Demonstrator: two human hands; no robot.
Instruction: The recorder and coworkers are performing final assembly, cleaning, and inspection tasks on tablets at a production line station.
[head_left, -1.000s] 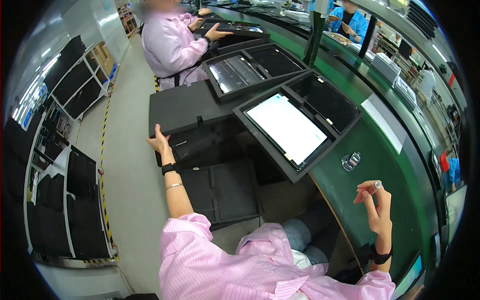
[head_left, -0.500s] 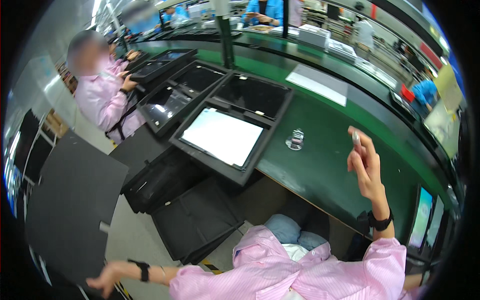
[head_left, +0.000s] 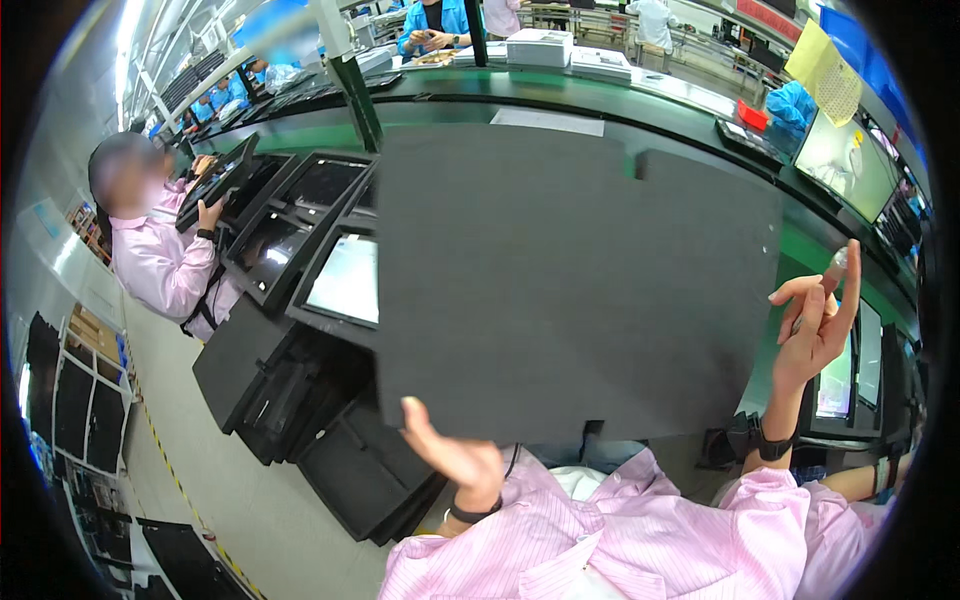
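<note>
A large flat black board (head_left: pixel 570 290), notched along its edges, spans the middle of the view in front of me. My left hand (head_left: pixel 458 462) grips its lower left corner; the thumb lies on top and the other fingers are hidden beneath. Beside the board's right edge, my right hand (head_left: pixel 815 335) is raised, fingers apart and index finger stretched up, with a pale cover on one fingertip. I see nothing held in it. To the left, a black tray with a white-faced panel (head_left: pixel 345 278) is partly covered by the board.
More black trays with dark panels (head_left: pixel 270 245) line the bench to the left, where a person in pink (head_left: pixel 160 240) holds another tray. Stacked black trays (head_left: pixel 360 465) stand low at left. Lit screens (head_left: pixel 835 375) stand at right; another person's forearm (head_left: pixel 860 480) shows there.
The black board has swung from the far left to above the bench, carried by my left hand. My right hand has shifted right, and the view has turned.
</note>
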